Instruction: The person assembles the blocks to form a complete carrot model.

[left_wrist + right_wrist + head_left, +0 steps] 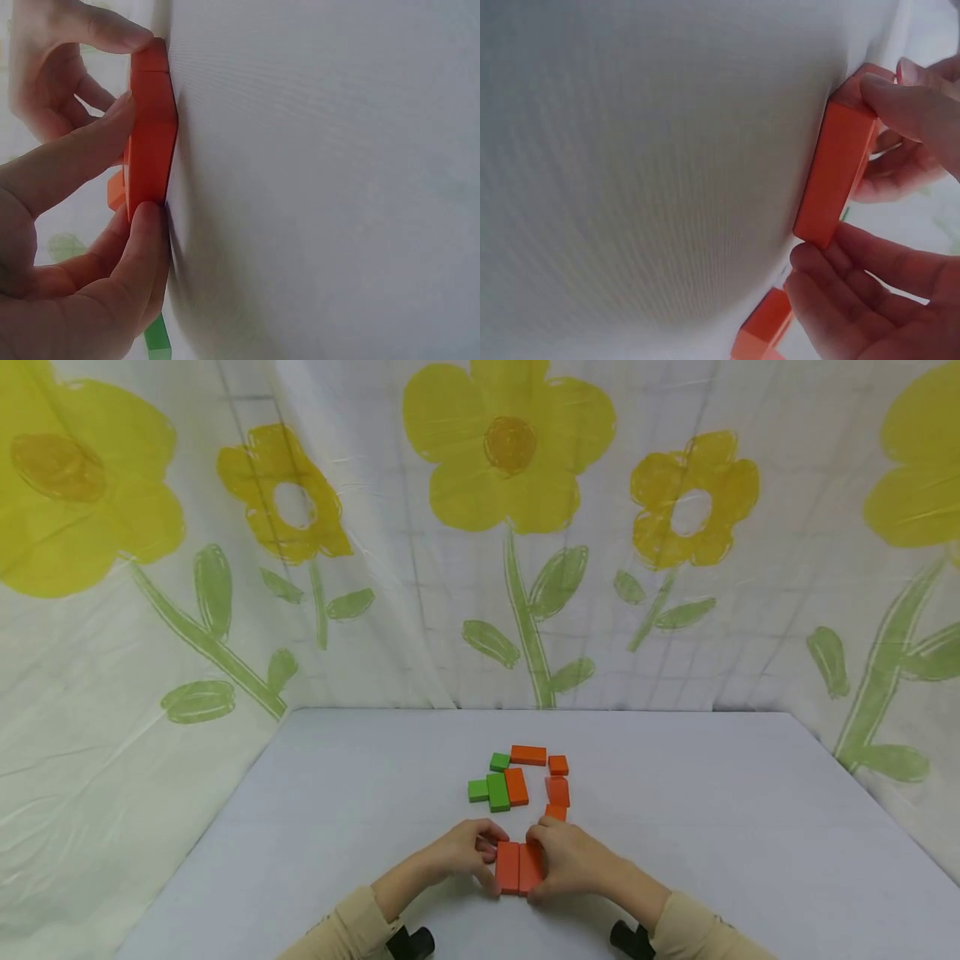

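Two orange blocks (519,867) lie flat side by side on the bench (300,827), near edge, pressed together between both hands. Beyond them, loose green blocks (491,787) and other orange blocks (557,790) sit unjoined, so the arranging looks partway done. Left hand (457,853): fingers curled, thumb and fingertips pinching the left block's ends. Right hand (572,858): fingers curled likewise, pinching the right block. Flower-print cloth (510,527) hangs behind.
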